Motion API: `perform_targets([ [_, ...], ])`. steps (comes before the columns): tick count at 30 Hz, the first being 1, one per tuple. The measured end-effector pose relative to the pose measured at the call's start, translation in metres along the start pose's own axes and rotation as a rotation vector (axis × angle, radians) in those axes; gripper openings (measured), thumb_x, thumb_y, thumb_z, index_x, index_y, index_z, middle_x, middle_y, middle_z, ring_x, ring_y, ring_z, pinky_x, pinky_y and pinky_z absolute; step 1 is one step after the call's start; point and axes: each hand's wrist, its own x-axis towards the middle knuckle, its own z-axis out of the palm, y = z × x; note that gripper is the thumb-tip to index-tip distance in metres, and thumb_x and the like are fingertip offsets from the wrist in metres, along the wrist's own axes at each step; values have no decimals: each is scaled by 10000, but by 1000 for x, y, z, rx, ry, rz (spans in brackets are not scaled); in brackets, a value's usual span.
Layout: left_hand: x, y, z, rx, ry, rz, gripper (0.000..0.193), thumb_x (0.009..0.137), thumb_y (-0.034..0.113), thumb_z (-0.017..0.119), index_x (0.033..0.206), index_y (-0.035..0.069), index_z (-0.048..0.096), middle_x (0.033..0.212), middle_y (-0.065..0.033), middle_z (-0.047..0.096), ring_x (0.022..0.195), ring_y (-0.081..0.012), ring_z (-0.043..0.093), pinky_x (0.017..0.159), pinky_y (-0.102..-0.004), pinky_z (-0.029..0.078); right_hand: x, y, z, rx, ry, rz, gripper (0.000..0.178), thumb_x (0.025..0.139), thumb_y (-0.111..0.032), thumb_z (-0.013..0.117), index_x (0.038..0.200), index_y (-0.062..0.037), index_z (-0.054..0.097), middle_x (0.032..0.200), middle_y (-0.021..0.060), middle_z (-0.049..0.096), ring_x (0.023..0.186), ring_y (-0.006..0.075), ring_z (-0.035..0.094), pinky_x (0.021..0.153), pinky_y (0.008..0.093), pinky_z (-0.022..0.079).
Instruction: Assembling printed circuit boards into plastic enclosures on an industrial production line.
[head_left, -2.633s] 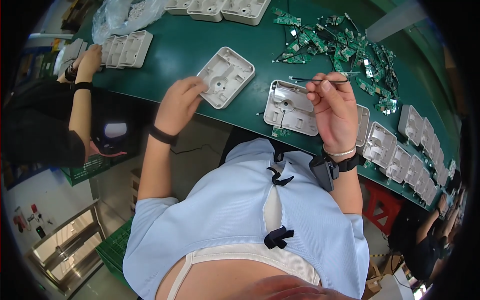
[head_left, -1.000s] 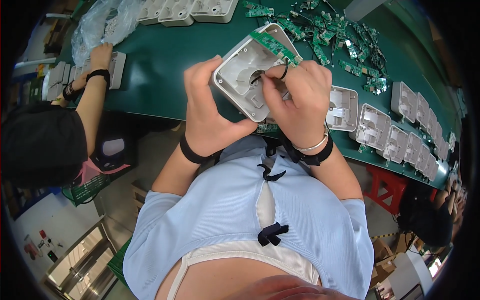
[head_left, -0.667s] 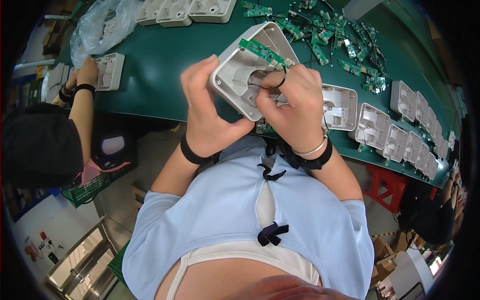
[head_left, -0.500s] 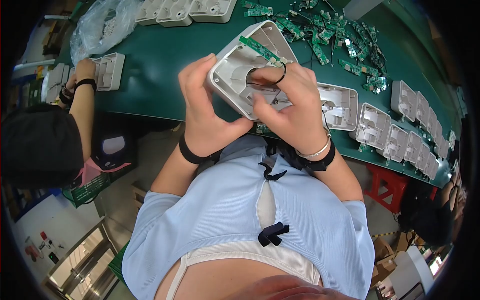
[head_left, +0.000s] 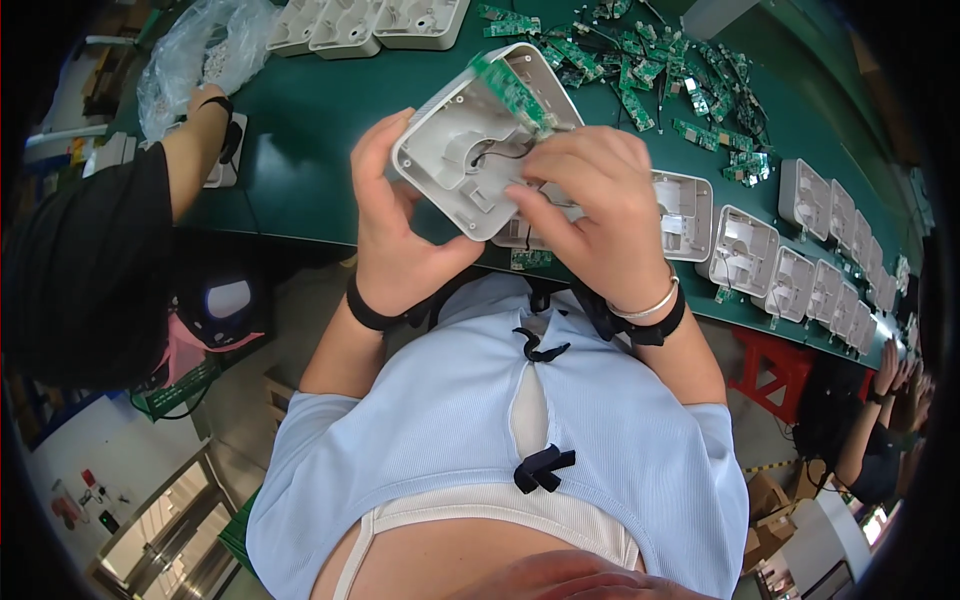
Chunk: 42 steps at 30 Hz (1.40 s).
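At the far left a neighbouring person's hand [head_left: 205,125] rests on a pale part at the edge of the green worktop [head_left: 300,150], beside a crumpled clear plastic bag [head_left: 205,50] whose contents are too blurred to tell. Three grey housings [head_left: 365,22] lie at the top edge, cut off by the frame.

The left hand [head_left: 395,225] is curled around the near-left side of a grey plastic housing [head_left: 460,160], held tilted above the worktop edge with its hollow inside facing up. A green circuit board [head_left: 510,90] sits along the housing's upper rim, and a thin dark wire loops inside. The right hand [head_left: 590,210] is closed over the housing's right part, fingertips pressed inside; what they pinch is hidden.

Behind lies a scattered heap of green boards [head_left: 650,75], too tangled to count. To the right, a row of open housings [head_left: 790,260] runs along the worktop; about eight show before the fisheye rim blurs them. Another person's hands [head_left: 895,375] appear at the far right.
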Motion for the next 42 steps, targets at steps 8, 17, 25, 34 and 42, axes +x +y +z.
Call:
perform_targets([
  [8, -1, 4, -7, -77, -75, -42, 1096, 664, -34, 872, 1576, 62, 272, 1569, -151, 324, 1433, -292, 473, 1078, -450, 571, 4, 11, 4, 98, 177, 45, 275, 761, 6, 828, 1019, -58, 759, 1070, 95, 727, 983, 286, 674, 849, 393, 515],
  [17, 2, 14, -10, -79, -17, -215, 1056, 662, -16, 873, 1553, 37, 309, 1523, -163, 382, 1395, -288, 513, 1061, -441, 572, 8, 12, -13, -65, 116, -340, 286, 747, -27, 775, 1026, -92, 768, 1090, 68, 717, 993, 269, 668, 896, 409, 534],
  [25, 0, 6, -11, 140, 35, -9, 1114, 653, -12, 849, 1585, 52, 242, 1542, -157, 424, 1404, -289, 509, 1165, -441, 459, -2, -11, -15, -34, -167, -338, 335, 763, -97, 716, 1094, -99, 768, 1056, 61, 708, 994, 272, 668, 916, 423, 529],
  [34, -5, 7, -16, 32, 58, -24, 1066, 666, -20, 855, 1563, 37, 283, 1517, -151, 387, 1368, -293, 539, 1089, -437, 543, -12, -3, -2, 145, -166, -328, 266, 755, -79, 774, 1020, -71, 753, 1042, 58, 710, 970, 288, 666, 895, 423, 534],
  [42, -32, 5, -46, -81, -20, -169, 1085, 687, -39, 852, 1596, 37, 263, 1509, -154, 477, 1367, -291, 563, 1079, -441, 551, -15, -19, 42, 460, -219, -38, 218, 787, -86, 847, 959, -47, 719, 1041, 69, 704, 953, 283, 664, 851, 403, 533],
])
